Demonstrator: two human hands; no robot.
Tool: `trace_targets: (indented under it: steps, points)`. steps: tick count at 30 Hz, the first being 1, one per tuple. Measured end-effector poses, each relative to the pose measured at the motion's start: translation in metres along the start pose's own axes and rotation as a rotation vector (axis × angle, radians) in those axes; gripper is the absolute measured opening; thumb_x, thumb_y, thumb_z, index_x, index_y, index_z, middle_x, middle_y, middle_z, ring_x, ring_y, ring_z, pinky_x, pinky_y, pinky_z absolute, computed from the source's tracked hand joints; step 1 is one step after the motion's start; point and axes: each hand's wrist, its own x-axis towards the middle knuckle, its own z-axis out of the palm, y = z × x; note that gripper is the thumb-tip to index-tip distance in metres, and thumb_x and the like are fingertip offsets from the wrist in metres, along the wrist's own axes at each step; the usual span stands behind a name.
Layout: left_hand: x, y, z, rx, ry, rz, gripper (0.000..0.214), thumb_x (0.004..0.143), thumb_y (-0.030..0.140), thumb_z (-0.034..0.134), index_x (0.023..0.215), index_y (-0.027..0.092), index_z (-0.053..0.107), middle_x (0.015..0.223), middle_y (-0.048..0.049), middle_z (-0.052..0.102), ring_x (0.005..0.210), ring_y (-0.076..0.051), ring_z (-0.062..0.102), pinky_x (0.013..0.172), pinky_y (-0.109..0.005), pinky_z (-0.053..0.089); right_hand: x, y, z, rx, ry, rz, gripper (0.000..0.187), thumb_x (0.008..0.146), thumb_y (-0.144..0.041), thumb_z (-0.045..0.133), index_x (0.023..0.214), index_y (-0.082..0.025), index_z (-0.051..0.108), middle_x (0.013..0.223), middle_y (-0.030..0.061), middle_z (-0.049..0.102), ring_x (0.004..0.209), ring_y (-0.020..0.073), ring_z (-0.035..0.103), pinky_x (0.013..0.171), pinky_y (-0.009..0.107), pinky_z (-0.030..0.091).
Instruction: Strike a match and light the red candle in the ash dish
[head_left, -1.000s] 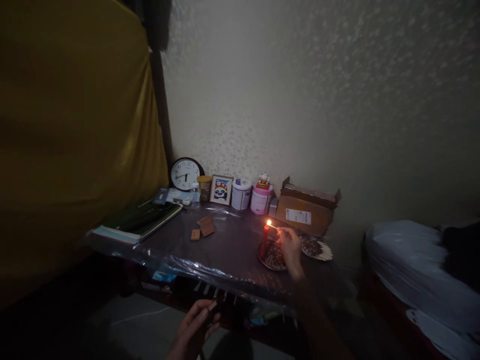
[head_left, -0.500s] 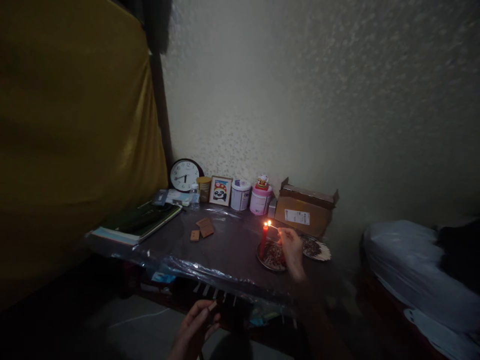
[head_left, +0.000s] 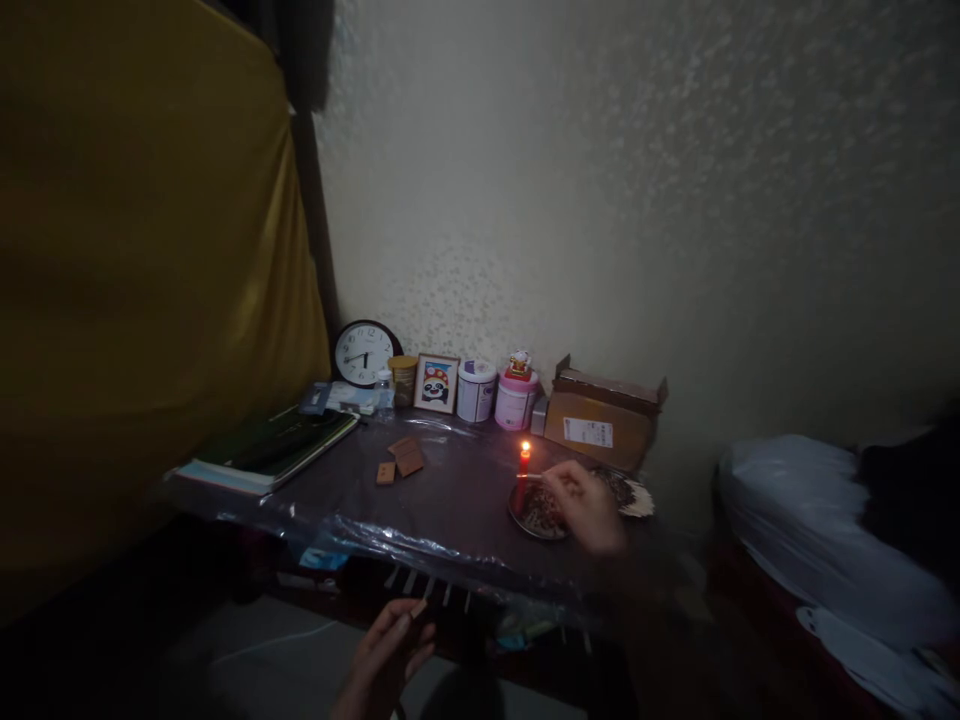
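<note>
A red candle (head_left: 524,462) stands upright on a round dark plate (head_left: 513,520) of small brown bits, a single flame burning at its wick. Beside it, my right hand (head_left: 586,505) pinches a thin matchstick (head_left: 532,477), whose tip points left at the candle, below the flame. The match's tip has a faint glow but no tall flame. Low in front of the table edge, my left hand (head_left: 390,645) is closed around a small brown box like a matchbox (head_left: 419,607); the fingers hide most of it.
Brown wooden pieces (head_left: 405,457) lie mid-table (head_left: 457,510). A green book (head_left: 292,450) rests at left. Along the wall stand a clock (head_left: 365,355), a panda picture (head_left: 436,384), a white tin (head_left: 476,392), a pink tin (head_left: 516,403) and a cardboard box (head_left: 604,425). A pale scalloped plate (head_left: 641,500) lies behind my right hand.
Two flames showed before, one at the candle and one at the match; now only the candle's remains. My right hand has lowered the match beside the candle. My left hand keeps its hold.
</note>
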Motion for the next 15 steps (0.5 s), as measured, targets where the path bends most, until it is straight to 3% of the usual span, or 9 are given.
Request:
trace_targets:
  steps: [2,6,11,15]
  points:
    - [-0.002,0.000,-0.001,0.001,-0.027,0.015,0.033,0.053,0.042,0.079,0.075,0.020,0.068,0.083,-0.0061,0.066,0.092,-0.028,0.059,0.087,-0.040,0.044,-0.003,0.005,0.002,-0.063,0.044,-0.011,0.027,0.067,-0.043,0.067,0.065,-0.019,0.055,0.050,-0.0052,0.048,0.040,0.0074,0.040,0.038,0.019,0.030]
    - [-0.004,0.002,0.001,0.025,-0.037,0.044,0.030,0.058,0.041,0.075,0.078,0.020,0.068,0.084,-0.0069,0.067,0.093,-0.028,0.059,0.090,-0.042,0.043,-0.008,0.006,0.000,0.132,-0.010,-0.056,0.034,0.079,-0.050,0.050,0.061,-0.021,0.048,0.049,-0.0081,0.044,0.032,0.0055,0.029,0.033,0.018,0.026]
    - [0.004,-0.002,-0.003,0.040,0.009,0.015,0.031,0.053,0.042,0.077,0.072,0.020,0.067,0.084,-0.0081,0.067,0.095,-0.032,0.059,0.089,-0.046,0.042,-0.018,0.032,0.002,-0.144,-0.033,-0.001,0.021,0.072,-0.037,0.063,0.065,-0.018,0.060,0.053,-0.0062,0.055,0.042,0.0066,0.046,0.040,0.017,0.036]
    - [0.006,-0.004,-0.007,0.053,0.005,0.019,0.031,0.053,0.044,0.077,0.073,0.021,0.067,0.085,-0.0091,0.067,0.095,-0.033,0.058,0.088,-0.046,0.043,-0.028,0.054,0.000,-0.180,-0.052,0.055,0.023,0.074,-0.040,0.061,0.065,-0.019,0.057,0.053,-0.0049,0.053,0.042,0.0084,0.047,0.045,0.020,0.037]
